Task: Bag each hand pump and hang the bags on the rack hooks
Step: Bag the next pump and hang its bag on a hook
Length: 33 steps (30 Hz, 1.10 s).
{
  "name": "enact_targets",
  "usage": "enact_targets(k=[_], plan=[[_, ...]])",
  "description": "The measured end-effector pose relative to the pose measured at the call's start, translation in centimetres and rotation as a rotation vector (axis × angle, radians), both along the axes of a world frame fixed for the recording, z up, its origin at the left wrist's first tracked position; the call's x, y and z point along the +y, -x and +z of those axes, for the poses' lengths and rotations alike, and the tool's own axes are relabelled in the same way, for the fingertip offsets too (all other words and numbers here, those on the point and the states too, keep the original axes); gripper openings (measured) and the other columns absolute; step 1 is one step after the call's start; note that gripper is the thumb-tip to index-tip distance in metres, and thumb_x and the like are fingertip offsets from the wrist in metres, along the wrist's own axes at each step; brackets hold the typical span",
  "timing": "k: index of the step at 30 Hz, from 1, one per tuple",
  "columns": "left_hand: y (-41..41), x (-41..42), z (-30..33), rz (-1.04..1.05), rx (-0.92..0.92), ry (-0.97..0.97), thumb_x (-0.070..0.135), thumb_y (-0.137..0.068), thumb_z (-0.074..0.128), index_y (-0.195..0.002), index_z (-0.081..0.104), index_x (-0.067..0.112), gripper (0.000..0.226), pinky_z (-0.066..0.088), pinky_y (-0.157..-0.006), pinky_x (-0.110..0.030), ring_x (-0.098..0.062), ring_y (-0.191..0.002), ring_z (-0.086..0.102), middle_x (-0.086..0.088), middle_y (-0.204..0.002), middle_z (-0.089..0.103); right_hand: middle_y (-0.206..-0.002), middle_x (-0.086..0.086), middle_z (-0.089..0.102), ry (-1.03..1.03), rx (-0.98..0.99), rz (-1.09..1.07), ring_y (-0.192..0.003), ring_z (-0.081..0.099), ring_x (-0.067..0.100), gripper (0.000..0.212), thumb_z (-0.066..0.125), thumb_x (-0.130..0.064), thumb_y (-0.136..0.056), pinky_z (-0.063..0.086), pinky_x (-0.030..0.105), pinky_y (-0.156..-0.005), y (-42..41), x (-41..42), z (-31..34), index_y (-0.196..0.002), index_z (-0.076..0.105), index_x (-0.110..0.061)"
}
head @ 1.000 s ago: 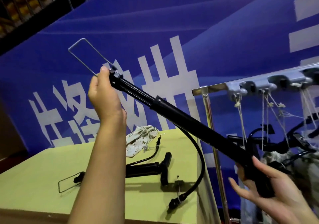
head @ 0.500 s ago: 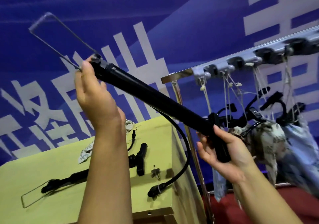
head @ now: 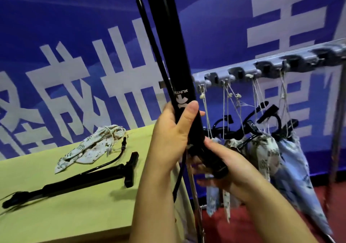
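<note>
A black hand pump (head: 174, 59) stands nearly upright in front of me, its top running out of the frame. My left hand (head: 172, 136) grips the barrel just below the white logo. My right hand (head: 224, 166) holds the pump's lower end, fingers curled around it. The pump's black hose (head: 179, 175) hangs down between my arms. A second black pump (head: 74, 181) lies on the green table (head: 74, 216). A patterned drawstring bag (head: 91, 149) lies empty behind it. The rack's hook rail (head: 262, 68) runs to the right.
Several patterned bags with pumps in them (head: 262, 153) hang by strings from the rack hooks at the right. The rack's metal post (head: 194, 201) stands against the table's right edge. A blue banner (head: 74, 36) covers the wall behind. Red floor (head: 234, 231) lies below the rack.
The pump has swung from a slant to nearly upright. My left hand has slid down the barrel from the top end to near my right hand.
</note>
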<state>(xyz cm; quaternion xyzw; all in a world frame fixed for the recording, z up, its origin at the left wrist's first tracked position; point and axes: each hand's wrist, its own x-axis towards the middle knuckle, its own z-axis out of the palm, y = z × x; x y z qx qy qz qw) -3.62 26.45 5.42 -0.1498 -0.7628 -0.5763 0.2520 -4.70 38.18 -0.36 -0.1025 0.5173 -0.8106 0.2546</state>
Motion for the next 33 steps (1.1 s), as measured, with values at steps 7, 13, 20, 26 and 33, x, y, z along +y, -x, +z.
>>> enact_targets(k=[7, 13, 20, 26, 33], plan=[[0.0, 2.1, -0.3, -0.055, -0.049, -0.095, 0.062, -0.074, 0.064, -0.094, 0.062, 0.022, 0.045, 0.055, -0.084, -0.047, -0.022, -0.091, 0.071, -0.005, -0.095, 0.073, -0.109, -0.005, 0.065, -0.076, 0.657, -0.33, -0.1, 0.066, 0.016, 0.042, 0.055, -0.051, -0.081, 0.056, 0.041, -0.083, 0.3, 1.2, 1.6, -0.119, 0.052, -0.035], [-0.9, 2.5, 0.0, -0.215, -0.108, -0.15, 0.042, -0.087, 0.046, -0.108, 0.066, 0.018, 0.037, 0.054, -0.086, -0.029, -0.014, -0.101, 0.068, -0.005, -0.107, 0.072, -0.109, -0.011, 0.066, -0.01, 0.76, -0.323, -0.098, 0.063, 0.007, 0.048, 0.058, -0.034, -0.083, 0.051, 0.029, -0.083, 0.5, 1.4, 1.8, -0.13, 0.047, -0.031], [-2.1, -0.8, -3.1, -0.125, -0.101, -0.128, 0.042, -0.079, 0.055, -0.108, 0.066, 0.026, 0.035, 0.053, -0.091, -0.034, -0.007, -0.101, 0.065, 0.003, -0.105, 0.069, -0.109, 0.009, 0.069, 0.37, 0.599, -0.366, -0.108, 0.065, 0.026, 0.036, 0.061, -0.027, -0.076, 0.054, 0.054, -0.082, 0.3, 2.4, 2.6, -0.111, 0.053, -0.024], [-1.7, 0.5, -6.4, -0.154, -0.135, 0.08, 0.047, -0.078, 0.063, -0.081, 0.06, 0.024, 0.023, 0.054, -0.078, -0.036, -0.028, -0.079, 0.067, -0.007, -0.08, 0.068, -0.104, 0.011, 0.069, 0.445, 0.57, -0.411, -0.099, 0.068, 0.026, 0.031, 0.058, -0.02, -0.078, 0.057, 0.042, -0.072, 0.4, 2.0, 2.6, -0.109, 0.054, -0.02], [-1.9, 0.6, -6.7, -0.358, -0.336, -0.29, 0.042, -0.081, 0.063, -0.082, 0.053, 0.001, 0.043, 0.021, -0.046, -0.025, -0.008, -0.031, 0.034, -0.032, -0.065, 0.056, -0.09, 0.004, 0.072, 0.586, 0.496, -0.477, -0.082, 0.07, 0.017, 0.03, 0.056, -0.023, -0.081, 0.057, 0.038, -0.066, 0.5, 1.6, 2.1, -0.109, 0.051, -0.014]])
